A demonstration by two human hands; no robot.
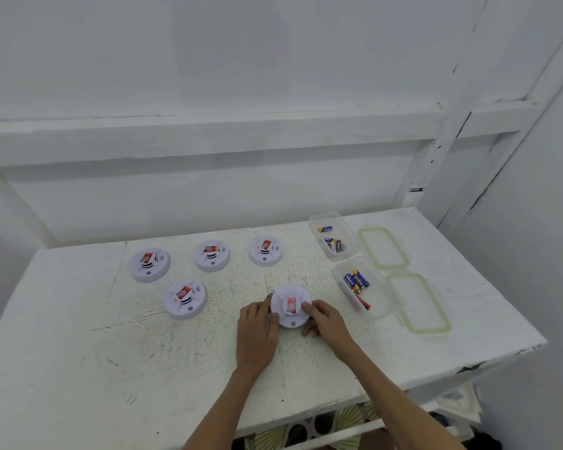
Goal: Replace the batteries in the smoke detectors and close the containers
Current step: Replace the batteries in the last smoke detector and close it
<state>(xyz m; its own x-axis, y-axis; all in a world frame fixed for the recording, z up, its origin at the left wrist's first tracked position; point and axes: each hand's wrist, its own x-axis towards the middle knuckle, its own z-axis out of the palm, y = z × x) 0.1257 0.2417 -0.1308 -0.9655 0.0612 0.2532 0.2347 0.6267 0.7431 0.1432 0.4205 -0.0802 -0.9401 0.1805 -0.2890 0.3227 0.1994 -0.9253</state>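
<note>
- Left hand, lower centre of the frame, curls its fingers round the left rim of a white smoke detector.
- Right hand grasps the same detector's right side, thumb near its red label.
- The detector lies on the white table.
- Four more detectors lie to the left and above.
- To the right, two open clear containers hold batteries.
- Two green-rimmed lids lie just beside the containers, further right.

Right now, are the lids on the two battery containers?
No, the far lid and near lid lie on the table beside the open containers.
</note>
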